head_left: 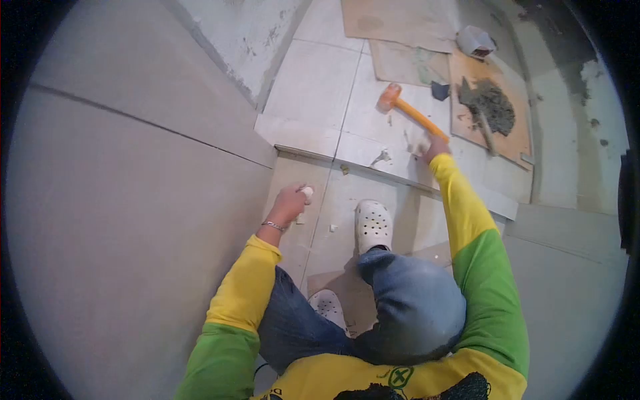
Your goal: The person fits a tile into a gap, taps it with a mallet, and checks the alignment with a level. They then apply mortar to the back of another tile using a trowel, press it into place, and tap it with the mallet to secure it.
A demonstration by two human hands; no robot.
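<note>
The left hand (291,203) is curled around a small white piece (307,193). The mallet (414,114) lies on the tiled step (310,83), its handle seemingly angled for easy reach by the right hand (435,147), whose grip I cannot tell.

From my end I count two bare hands (288,203) (435,148), one silver-coloured chain bracelet (273,226), one mallet with an orange head and yellow handle (417,117), and one small pale rounded object (307,193). I also have two white perforated clogs (373,225) (327,307), one white plastic container (473,40), one dark grey crumbly heap (500,110), one long-handled trowel (487,135) and one small dark blue flat scrap (440,91). I make it two thin brown sheets (393,20) (397,63) and one tan rectangular board (517,143), though the far edge is too blurred for me to be sure.
</note>
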